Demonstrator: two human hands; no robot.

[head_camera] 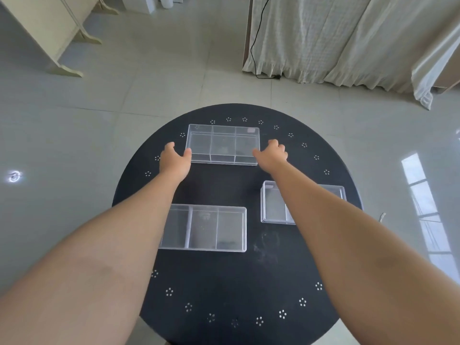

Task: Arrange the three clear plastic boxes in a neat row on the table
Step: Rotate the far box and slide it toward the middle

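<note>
Three clear plastic boxes with inner dividers sit on a round black table (224, 282). The far box (223, 145) lies near the table's back edge. My left hand (174, 159) is at its left end, thumb touching the near left corner, fingers spread. At the box's right end my right hand (272, 153) curls its fingers against the side. A second box (211, 229) rests at the near left, partly under my left forearm. The third box (273, 207) stands at the right, mostly hidden by my right forearm.
The table has small white dot clusters around its rim. Beyond it is a pale tiled floor. White curtains (348, 38) with a black cable hang at the back right, and a cream furniture leg (64, 46) stands at the back left.
</note>
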